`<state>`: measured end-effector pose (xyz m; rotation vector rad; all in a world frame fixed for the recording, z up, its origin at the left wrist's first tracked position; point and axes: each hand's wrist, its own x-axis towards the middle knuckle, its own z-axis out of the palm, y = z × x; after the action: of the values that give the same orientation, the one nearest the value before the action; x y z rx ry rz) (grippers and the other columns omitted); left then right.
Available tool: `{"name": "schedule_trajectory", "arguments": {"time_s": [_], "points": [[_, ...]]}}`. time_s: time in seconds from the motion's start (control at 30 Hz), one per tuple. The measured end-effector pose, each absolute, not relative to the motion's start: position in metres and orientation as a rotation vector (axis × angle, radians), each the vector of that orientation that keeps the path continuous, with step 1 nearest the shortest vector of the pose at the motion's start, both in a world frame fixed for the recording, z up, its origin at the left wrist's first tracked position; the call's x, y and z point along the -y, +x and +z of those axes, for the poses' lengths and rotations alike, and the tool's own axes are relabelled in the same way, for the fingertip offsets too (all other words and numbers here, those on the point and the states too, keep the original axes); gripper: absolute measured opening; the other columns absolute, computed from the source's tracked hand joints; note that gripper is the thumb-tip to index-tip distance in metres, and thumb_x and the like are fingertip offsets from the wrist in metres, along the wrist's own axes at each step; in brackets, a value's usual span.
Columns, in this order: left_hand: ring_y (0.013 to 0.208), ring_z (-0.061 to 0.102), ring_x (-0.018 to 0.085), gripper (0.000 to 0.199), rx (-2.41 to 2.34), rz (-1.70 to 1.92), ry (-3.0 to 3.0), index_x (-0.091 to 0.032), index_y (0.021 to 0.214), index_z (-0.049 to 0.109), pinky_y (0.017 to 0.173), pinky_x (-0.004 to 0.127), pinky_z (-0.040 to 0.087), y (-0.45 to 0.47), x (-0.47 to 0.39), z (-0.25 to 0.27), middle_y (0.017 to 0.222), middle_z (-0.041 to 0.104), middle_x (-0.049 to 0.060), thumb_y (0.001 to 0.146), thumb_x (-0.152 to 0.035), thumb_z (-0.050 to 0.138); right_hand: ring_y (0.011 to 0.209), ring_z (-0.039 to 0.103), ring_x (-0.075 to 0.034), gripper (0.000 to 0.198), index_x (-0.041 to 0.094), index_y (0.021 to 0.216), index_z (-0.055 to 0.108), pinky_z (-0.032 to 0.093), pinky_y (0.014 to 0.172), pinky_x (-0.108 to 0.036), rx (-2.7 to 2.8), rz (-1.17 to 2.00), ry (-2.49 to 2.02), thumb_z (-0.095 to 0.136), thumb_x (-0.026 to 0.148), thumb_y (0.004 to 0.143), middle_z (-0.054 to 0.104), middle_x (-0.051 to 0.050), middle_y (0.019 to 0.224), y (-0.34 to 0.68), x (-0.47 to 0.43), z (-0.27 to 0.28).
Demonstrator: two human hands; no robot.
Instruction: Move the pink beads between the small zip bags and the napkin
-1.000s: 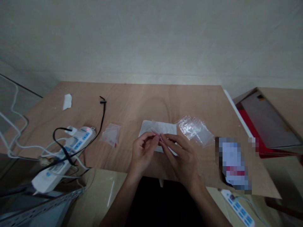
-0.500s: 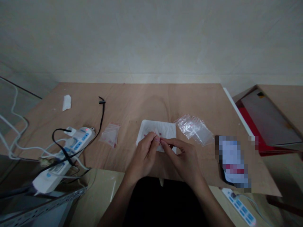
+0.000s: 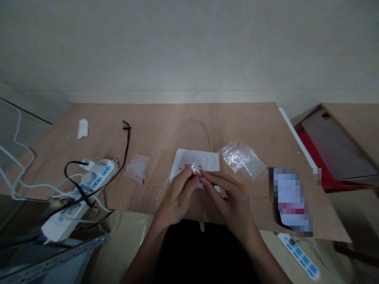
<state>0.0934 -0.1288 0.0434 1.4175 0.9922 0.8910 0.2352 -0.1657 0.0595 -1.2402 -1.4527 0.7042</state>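
Observation:
A small clear zip bag (image 3: 195, 169) is pinched between my two hands, over the near part of a white cloth-like sheet (image 3: 181, 158). My left hand (image 3: 179, 193) is closed on the bag's left side, thumb against fingers. From the right, the fingertips of my right hand (image 3: 229, 193) are pressed together at the bag's edge. Several tiny red pieces (image 3: 186, 166) lie on the sheet just beyond my fingers. Whether a red piece is inside the held bag I cannot tell.
Right of the sheet lies a fanned pile of clear zip bags (image 3: 242, 159). To the left are bags with small red bits (image 3: 138, 167). A phone (image 3: 291, 201) rests at the right. At the left stands a power strip (image 3: 79, 197) with tangled cables and a black strap (image 3: 127, 144).
My hands have shifted slightly, and the bag now shows more clearly above my fingertips. More of the red pieces on the sheet are visible. The other things lie as before.

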Motion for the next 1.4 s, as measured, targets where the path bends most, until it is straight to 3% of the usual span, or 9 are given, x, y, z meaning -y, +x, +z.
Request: {"name": "schedule_trajectory", "arguments": {"time_s": [0.23,0.63,0.83,0.93,1.1,1.2,1.4], "points": [[0.081,0.058,0.016,0.024,-0.988,0.914,1.371,-0.022,0.079,0.057,0.080,0.028,0.047,0.094,0.129,0.041,0.081,0.060,0.001,0.095,-0.036,0.046,0.084,0.072,-0.016,0.030,0.029,0.113,0.071,0.061,0.079,-0.030,1.473,0.720,-1.236,0.059,0.015,0.089,0.075,-0.005,0.102,0.235,0.165,0.061],[0.063,0.047,0.011,0.023,-0.987,0.867,1.752,-0.020,0.074,0.050,0.058,0.023,0.036,0.093,0.121,0.053,0.068,0.051,-0.002,0.095,-0.027,0.043,0.083,0.073,-0.017,0.024,0.025,0.108,0.073,0.060,0.073,-0.028,1.461,0.787,-1.320,0.057,0.021,0.090,0.077,-0.004,0.097,0.235,0.167,0.062],[0.058,0.040,0.008,0.018,-1.001,0.756,1.955,-0.018,0.068,0.049,0.056,0.021,0.031,0.087,0.119,0.063,0.066,0.048,-0.004,0.086,-0.015,0.049,0.064,0.071,-0.015,0.020,0.019,0.090,0.075,0.055,0.053,-0.021,1.580,0.705,-1.390,0.056,0.019,0.088,0.076,-0.003,0.078,0.238,0.164,0.065],[0.058,0.042,0.009,0.020,-1.031,0.803,1.930,-0.018,0.065,0.048,0.057,0.022,0.032,0.086,0.119,0.063,0.062,0.046,-0.004,0.084,-0.014,0.049,0.063,0.070,-0.014,0.019,0.017,0.087,0.074,0.055,0.054,-0.021,1.614,0.629,-1.409,0.055,0.017,0.088,0.076,-0.004,0.077,0.237,0.164,0.067],[0.064,0.048,0.011,0.027,-1.090,0.724,1.811,-0.019,0.074,0.050,0.060,0.024,0.035,0.092,0.126,0.054,0.068,0.051,-0.003,0.096,-0.030,0.041,0.065,0.071,-0.015,0.019,0.017,0.093,0.073,0.057,0.059,-0.023,1.630,0.564,-1.430,0.054,0.019,0.090,0.076,-0.005,0.081,0.234,0.165,0.067],[0.063,0.048,0.011,0.028,-1.134,0.714,1.852,-0.019,0.074,0.045,0.061,0.024,0.035,0.095,0.131,0.046,0.069,0.051,-0.003,0.098,-0.030,0.035,0.066,0.071,-0.015,0.021,0.017,0.091,0.073,0.058,0.060,-0.024,1.652,0.559,-1.415,0.052,0.019,0.091,0.076,-0.006,0.082,0.233,0.165,0.065],[0.054,0.044,0.010,0.019,-1.302,0.497,2.060,-0.019,0.066,0.041,0.055,0.025,0.027,0.086,0.132,0.054,0.060,0.047,-0.004,0.085,-0.018,0.043,0.051,0.066,-0.014,0.020,0.016,0.075,0.070,0.053,0.049,-0.023,1.618,0.303,-1.587,0.055,0.020,0.086,0.072,-0.004,0.064,0.240,0.165,0.051]]}}
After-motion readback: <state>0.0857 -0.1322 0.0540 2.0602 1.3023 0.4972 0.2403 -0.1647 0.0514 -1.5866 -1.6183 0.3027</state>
